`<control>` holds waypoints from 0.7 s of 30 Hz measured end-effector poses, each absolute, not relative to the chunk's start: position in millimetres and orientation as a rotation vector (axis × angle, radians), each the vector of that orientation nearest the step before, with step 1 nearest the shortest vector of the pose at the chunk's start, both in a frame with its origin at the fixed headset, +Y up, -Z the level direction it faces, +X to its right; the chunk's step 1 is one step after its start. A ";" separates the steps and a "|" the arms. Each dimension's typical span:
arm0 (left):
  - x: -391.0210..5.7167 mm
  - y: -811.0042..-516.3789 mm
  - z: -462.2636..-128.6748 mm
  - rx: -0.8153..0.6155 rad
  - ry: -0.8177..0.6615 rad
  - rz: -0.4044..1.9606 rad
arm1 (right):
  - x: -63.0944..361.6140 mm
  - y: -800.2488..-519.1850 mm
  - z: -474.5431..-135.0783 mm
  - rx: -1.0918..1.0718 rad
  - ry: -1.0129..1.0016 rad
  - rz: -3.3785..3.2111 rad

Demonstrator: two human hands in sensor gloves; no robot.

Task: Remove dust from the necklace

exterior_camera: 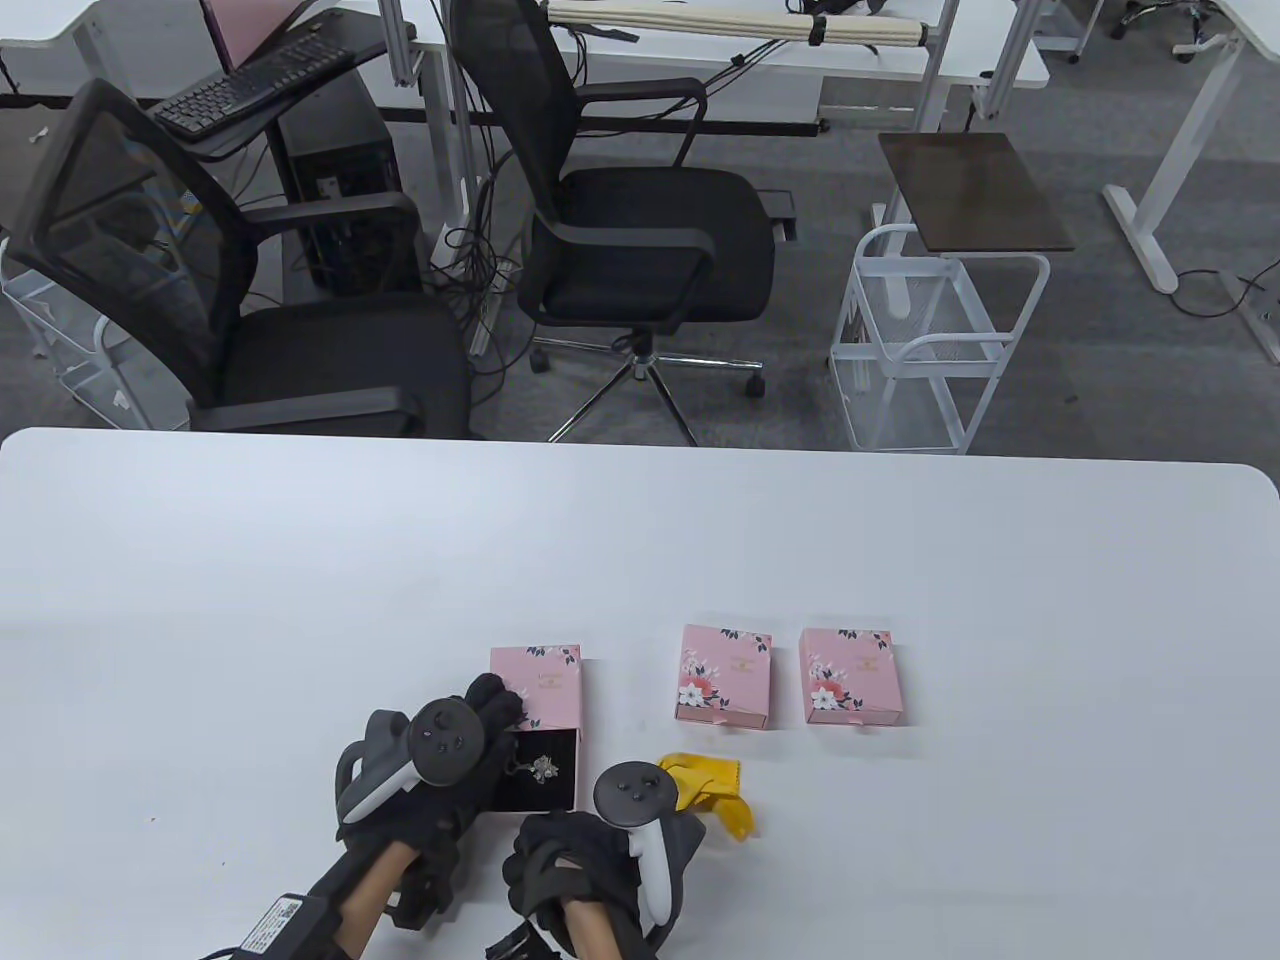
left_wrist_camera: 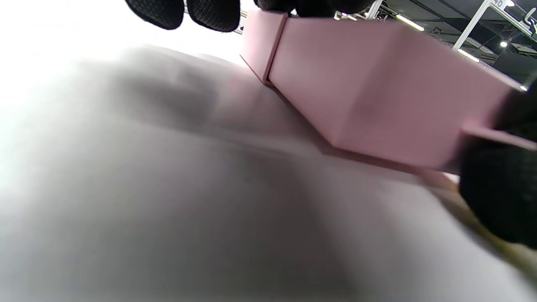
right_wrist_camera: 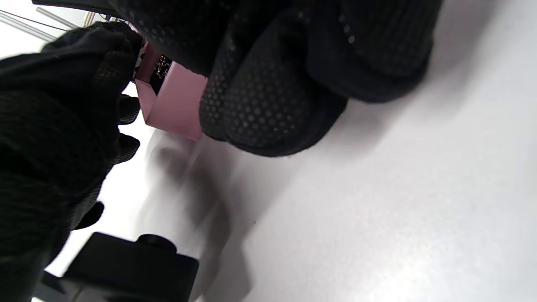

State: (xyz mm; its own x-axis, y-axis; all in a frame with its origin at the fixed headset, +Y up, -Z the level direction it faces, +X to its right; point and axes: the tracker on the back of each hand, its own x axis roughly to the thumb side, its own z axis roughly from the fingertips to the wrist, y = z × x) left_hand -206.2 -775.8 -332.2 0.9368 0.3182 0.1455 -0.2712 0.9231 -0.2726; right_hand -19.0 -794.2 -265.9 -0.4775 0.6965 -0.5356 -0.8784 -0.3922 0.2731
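Nearest the lens, both gloved hands sit at the near edge of the worktop [exterior_camera: 300,560], each with a tracker strapped to its back. Left hand [exterior_camera: 440,780] reaches forward with its fingers [exterior_camera: 497,700] curled round the pink sleeve of the open box [exterior_camera: 545,690], most likely steadying it so the black drawer tray [exterior_camera: 540,770] stays slid out toward the person. On that tray, just right of the left fingers, lies the necklace [exterior_camera: 543,768], its silvery pendant showing against the dark lining; its chain is too fine to trace. Right hand [exterior_camera: 590,860] sits just behind the tray's near edge, fingers folded under the palm; whether they pinch anything I cannot tell, as the tracker hides them from above and the wrist view shows only bunched glove. Beyond and right of the right fingers, a crumpled yellow cloth [exterior_camera: 715,795] lies on the worktop, apparently handy for the wiping. Further right, well apart from both hands, stand two closed pink boxes [exterior_camera: 725,675] side by side. Count: three floral boxes, one open; one necklace showing; one cloth; two hands.
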 end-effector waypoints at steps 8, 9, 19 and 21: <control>-206.3 -776.1 -332.0 -0.249 -0.190 0.303 | -19.0 -795.7 -260.1 -0.414 0.674 1.964; -206.3 -776.2 -332.0 -0.248 -0.189 0.303 | -18.7 -795.8 -259.5 -0.411 0.678 1.965; -206.4 -777.3 -331.8 -0.244 -0.184 0.288 | -17.8 -793.6 -256.5 -0.355 0.734 1.995; -207.3 -776.5 -331.5 -0.237 -0.184 0.293 | -16.9 -790.7 -255.9 -0.335 0.756 2.000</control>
State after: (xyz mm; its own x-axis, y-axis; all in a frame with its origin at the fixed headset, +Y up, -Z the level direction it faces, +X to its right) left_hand -207.3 -776.5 -331.5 0.9412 0.3056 0.1443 -0.2628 0.9302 -0.2562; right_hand -16.9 -790.7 -255.9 -0.5219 0.6818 -0.5126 -0.8504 -0.3692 0.3748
